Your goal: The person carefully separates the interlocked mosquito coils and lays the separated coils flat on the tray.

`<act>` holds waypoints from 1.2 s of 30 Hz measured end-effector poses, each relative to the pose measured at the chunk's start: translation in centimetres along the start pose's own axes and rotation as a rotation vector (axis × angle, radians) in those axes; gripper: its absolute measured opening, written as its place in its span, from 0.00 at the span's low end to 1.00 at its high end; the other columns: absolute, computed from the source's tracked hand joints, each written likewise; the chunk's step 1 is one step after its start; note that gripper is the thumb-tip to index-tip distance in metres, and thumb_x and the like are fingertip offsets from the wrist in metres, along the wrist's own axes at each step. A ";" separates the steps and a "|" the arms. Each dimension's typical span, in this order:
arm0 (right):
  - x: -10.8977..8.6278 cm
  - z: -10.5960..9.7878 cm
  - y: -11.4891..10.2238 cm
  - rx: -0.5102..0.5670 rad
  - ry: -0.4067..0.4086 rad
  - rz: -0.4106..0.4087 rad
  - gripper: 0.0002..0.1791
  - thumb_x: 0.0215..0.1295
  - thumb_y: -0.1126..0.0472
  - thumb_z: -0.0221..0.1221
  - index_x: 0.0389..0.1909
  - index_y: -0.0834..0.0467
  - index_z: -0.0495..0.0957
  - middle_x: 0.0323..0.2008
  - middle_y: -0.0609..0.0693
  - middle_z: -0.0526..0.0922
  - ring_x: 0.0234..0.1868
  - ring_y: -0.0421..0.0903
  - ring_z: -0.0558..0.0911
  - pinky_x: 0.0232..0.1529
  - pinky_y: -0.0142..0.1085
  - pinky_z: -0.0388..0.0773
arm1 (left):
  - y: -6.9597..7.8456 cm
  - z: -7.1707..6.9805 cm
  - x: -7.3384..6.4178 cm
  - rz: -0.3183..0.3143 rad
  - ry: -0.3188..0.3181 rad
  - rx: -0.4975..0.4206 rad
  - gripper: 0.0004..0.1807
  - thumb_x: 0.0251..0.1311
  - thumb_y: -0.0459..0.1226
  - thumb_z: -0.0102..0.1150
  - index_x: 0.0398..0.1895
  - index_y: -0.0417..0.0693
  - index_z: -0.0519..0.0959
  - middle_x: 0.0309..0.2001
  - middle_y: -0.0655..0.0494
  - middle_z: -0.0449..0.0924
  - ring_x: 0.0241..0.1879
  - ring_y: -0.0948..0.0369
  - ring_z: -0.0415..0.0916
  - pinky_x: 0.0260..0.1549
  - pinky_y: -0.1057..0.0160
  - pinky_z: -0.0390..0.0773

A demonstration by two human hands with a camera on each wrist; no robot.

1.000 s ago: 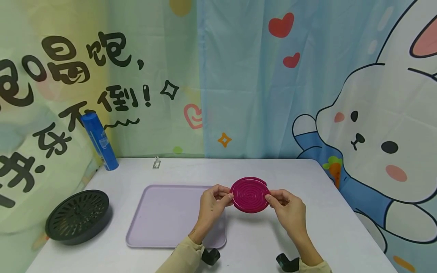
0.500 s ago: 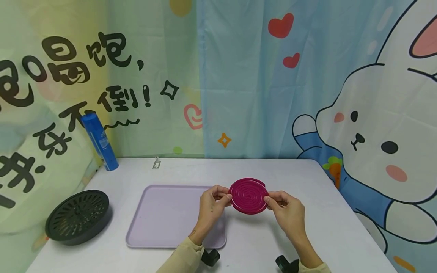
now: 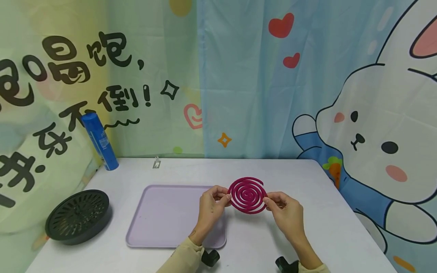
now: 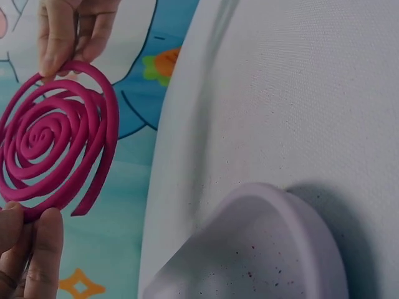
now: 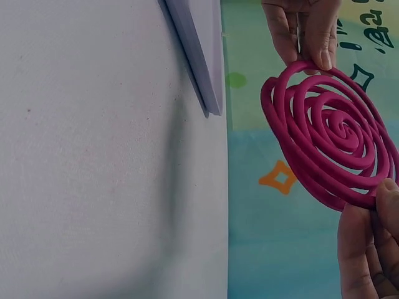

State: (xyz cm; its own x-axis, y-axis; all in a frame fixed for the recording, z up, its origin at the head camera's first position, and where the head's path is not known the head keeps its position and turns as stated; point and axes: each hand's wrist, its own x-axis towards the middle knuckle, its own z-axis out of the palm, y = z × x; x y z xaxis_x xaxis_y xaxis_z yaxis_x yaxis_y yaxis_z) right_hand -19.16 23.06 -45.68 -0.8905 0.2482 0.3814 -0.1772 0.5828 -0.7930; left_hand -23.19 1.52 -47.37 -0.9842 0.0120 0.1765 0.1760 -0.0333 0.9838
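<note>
A magenta mosquito coil (image 3: 248,194) is held up above the white table, its rings spread so gaps show between them. At its left edge the thumb and fingers of my left hand (image 3: 211,208) pinch the outer ring. My right hand (image 3: 288,214) pinches the opposite edge the same way. Close up in the left wrist view, the coil (image 4: 41,138) has rings lying at different levels, with one loose end hanging out at the side. From the right wrist, the coil (image 5: 341,129) looks tilted, its rings overlapping in layers.
A pale purple tray (image 3: 170,216) lies left of the coil, partly behind my left forearm. Farther left sits a round black slotted container (image 3: 80,212). A blue cylinder (image 3: 100,141) stands at the back left corner, and a small metal piece (image 3: 156,163) lies near the back edge.
The coil's rings, packed close together before, have come apart and show gaps. Both hands have drifted slightly left, keeping their pinch on its edges.
</note>
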 end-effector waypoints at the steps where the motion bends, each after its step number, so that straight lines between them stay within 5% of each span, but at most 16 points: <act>1: 0.0 0.0 0.0 0.000 -0.003 0.002 0.06 0.61 0.64 0.70 0.38 0.60 0.86 0.33 0.52 0.89 0.27 0.36 0.85 0.30 0.24 0.82 | 0.0 0.0 0.0 -0.001 0.004 0.005 0.04 0.59 0.26 0.67 0.37 0.34 0.83 0.31 0.40 0.85 0.32 0.54 0.84 0.33 0.63 0.88; 13: -0.1 0.0 -0.4 0.022 -0.054 0.057 0.06 0.64 0.64 0.68 0.39 0.61 0.85 0.34 0.53 0.88 0.29 0.40 0.85 0.32 0.26 0.83 | 2.3 0.2 -0.7 0.011 0.036 0.071 0.03 0.60 0.22 0.64 0.36 0.29 0.82 0.30 0.36 0.84 0.33 0.45 0.84 0.33 0.61 0.88; 23: -0.2 0.0 -0.6 0.026 -0.087 0.066 0.07 0.66 0.64 0.67 0.41 0.62 0.84 0.36 0.54 0.88 0.31 0.42 0.85 0.34 0.24 0.83 | 0.3 -0.2 0.0 0.012 0.042 0.081 0.03 0.60 0.24 0.66 0.36 0.32 0.83 0.30 0.39 0.84 0.31 0.48 0.86 0.31 0.64 0.87; 36: -0.1 0.0 -0.5 0.016 -0.077 0.064 0.07 0.64 0.62 0.68 0.41 0.61 0.85 0.34 0.53 0.88 0.29 0.40 0.84 0.32 0.26 0.83 | 0.3 -0.5 0.0 0.017 0.024 0.036 0.04 0.59 0.27 0.69 0.36 0.36 0.84 0.30 0.41 0.86 0.31 0.48 0.87 0.32 0.64 0.87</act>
State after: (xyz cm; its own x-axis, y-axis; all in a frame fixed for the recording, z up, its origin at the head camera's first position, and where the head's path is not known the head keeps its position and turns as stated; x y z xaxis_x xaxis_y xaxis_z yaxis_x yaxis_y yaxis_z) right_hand -18.94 22.77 -45.31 -0.9295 0.2244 0.2926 -0.1248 0.5553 -0.8222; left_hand -23.11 1.03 -47.12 -0.9812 -0.0121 0.1926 0.1926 0.0022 0.9813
